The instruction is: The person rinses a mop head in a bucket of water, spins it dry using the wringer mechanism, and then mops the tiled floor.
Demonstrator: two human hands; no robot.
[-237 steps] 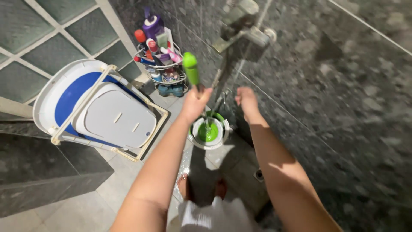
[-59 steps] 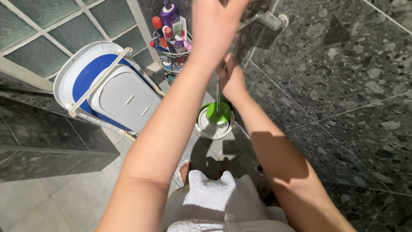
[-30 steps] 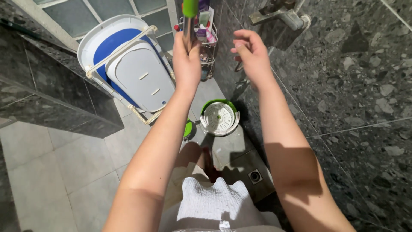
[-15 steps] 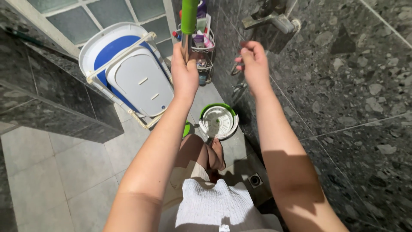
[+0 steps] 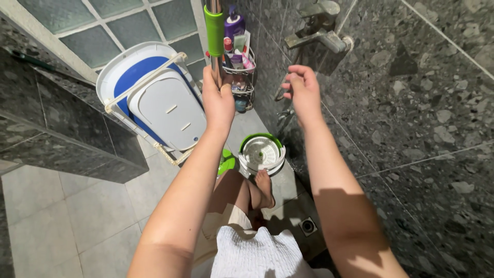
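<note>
Fingers of left hand (image 5: pixel 218 103) clenched round upright mop pole (image 5: pixel 214 36), green grip uppermost; right hand (image 5: pixel 303 92) loosely curled, empty.

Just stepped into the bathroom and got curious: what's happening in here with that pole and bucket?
A person stands in a tiled shower corner. Their left hand grips the metal shaft of a mop handle just below its green sleeve, holding it upright. The right hand is raised, empty and loosely curled, under the wall tap. On the floor by a bare foot sits a green spin-mop bucket with a white strainer basket. A folded blue and white baby bath leans nearby.
</note>
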